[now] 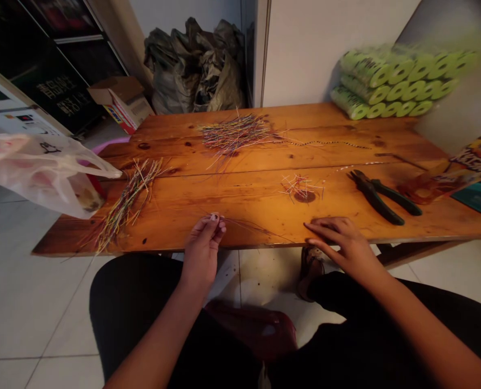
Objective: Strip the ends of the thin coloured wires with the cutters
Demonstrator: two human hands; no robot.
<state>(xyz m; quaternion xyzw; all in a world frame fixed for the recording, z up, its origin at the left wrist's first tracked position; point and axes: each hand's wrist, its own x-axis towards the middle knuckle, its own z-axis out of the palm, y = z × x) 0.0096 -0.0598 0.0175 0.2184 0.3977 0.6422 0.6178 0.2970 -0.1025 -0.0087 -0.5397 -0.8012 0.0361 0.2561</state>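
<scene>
My left hand (205,237) is closed in a pinch near the front edge of the wooden table, holding thin wires (251,224) that trail to the right across the boards. My right hand (340,237) rests at the table's edge with its fingers stretched out, close to the far ends of those wires. Beyond it lies a small pile of short wire pieces (299,187). Pliers with dark handles (380,208) lie to the right, their jaws pointing away. A bundle of coloured wires (129,205) lies left of my left hand, and a larger bundle (236,132) lies farther back.
On the wooden table (224,189), a striped twisted cord (321,143) stretches right from the back bundle. A white plastic bag (49,173) stands at the left. An orange snack packet (463,165) and stacked green-wrapped rolls (402,81) are at the right. Sacks (195,70) stand behind.
</scene>
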